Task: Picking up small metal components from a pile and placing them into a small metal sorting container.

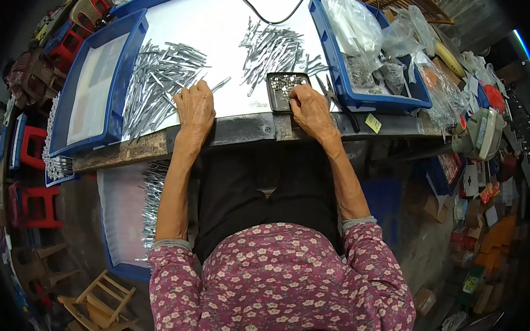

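Observation:
My left hand (pixel 195 108) rests knuckles up at the right edge of a heap of thin silvery metal strips (pixel 158 79). Its fingers are curled, and their tips are hidden, so what they hold does not show. A single loose strip lies just to the right of that hand. My right hand (pixel 313 113) reaches over a small dark square tray (pixel 272 99) of tiny shiny metal pieces (pixel 288 81). Thumb and fingers are drawn together at its right side; anything between them is too small to make out. A second heap of strips (pixel 277 51) lies behind the tray.
An open blue bin (pixel 117 101) stands left on the white-topped table. At right, another blue bin (pixel 373 100) holds plastic bags (pixel 355 26). Dark-handled pliers (pixel 347 113) lie beside the tray. A black cable (pixel 267 16) loops at the back. Red stools (pixel 42 205) stand on the left.

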Demonstrator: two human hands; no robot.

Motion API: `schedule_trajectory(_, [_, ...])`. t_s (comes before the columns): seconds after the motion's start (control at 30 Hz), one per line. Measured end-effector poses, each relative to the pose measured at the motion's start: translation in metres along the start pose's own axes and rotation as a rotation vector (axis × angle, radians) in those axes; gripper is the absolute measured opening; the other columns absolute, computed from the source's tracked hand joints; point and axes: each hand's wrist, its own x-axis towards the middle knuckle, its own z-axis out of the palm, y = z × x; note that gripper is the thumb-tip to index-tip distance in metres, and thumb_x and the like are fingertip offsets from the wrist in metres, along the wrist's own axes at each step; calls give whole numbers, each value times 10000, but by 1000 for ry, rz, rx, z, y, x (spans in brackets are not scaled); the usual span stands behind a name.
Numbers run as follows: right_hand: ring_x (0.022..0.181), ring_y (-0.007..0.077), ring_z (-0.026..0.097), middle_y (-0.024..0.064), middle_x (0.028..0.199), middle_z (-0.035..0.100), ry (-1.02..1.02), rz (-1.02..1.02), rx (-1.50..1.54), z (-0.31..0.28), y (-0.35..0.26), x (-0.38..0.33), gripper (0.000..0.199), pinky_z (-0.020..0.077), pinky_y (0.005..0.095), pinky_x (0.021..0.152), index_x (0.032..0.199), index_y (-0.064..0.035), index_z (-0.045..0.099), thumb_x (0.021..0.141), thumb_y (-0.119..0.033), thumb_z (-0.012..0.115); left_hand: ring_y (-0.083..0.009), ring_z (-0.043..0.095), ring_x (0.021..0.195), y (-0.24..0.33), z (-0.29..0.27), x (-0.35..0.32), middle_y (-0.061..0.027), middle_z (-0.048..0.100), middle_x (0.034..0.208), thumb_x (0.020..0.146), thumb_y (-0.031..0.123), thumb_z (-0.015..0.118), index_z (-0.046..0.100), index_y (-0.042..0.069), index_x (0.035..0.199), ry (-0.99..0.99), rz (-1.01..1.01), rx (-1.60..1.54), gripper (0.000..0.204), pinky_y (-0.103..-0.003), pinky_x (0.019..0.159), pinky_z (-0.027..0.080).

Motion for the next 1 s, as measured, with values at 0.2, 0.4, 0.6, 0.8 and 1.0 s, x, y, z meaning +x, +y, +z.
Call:
schedule_trajectory(0.2, [662, 330, 541, 166, 694, 524, 8, -49, -34, 1, 2, 8, 72, 416, 402, 605, 757, 11, 496, 740, -37, 546, -326, 534, 799, -5, 4, 1, -187, 564, 793, 660, -37, 568, 510, -16, 834, 11, 56, -94, 185, -439, 691, 395])
schedule_trajectory(0.4, [621, 367, 511, 183, 640, 482, 34, -140, 5, 8, 4, 10, 129, 397, 432, 561, 730, 7, 443, 716, -36, 564, -359, 485, 688, -11, 10, -8, -207, 517, 697, 739, 22, 482, 476, -19, 696, 114, 81, -231, 60, -431, 631, 388])
schedule_trajectory(0.6, [597, 362, 502, 175, 627, 467, 43, -232, -70, 11, 13, 9, 155, 402, 435, 540, 748, 4, 435, 721, -70, 569, -351, 482, 685, -3, 2, -6, -194, 514, 695, 746, 36, 505, 510, -23, 724, 268, 96, -351, 63, -410, 659, 383])
schedule_trajectory(0.8, [596, 354, 508, 172, 635, 471, 9, -262, -85, 15, 15, 12, 141, 405, 427, 528, 734, 3, 448, 723, -79, 563, -331, 498, 673, 0, -25, -5, -157, 524, 690, 740, 17, 548, 523, -10, 714, 323, 97, -446, 45, -412, 628, 387])
schedule_trajectory(1.0, [504, 338, 450, 153, 575, 406, 70, -337, 23, 20, 23, 10, 177, 366, 405, 453, 709, -11, 363, 708, -22, 540, -311, 513, 674, 12, -42, 3, -152, 531, 679, 731, 10, 571, 533, -5, 705, 296, 166, -507, 48, -394, 621, 397])
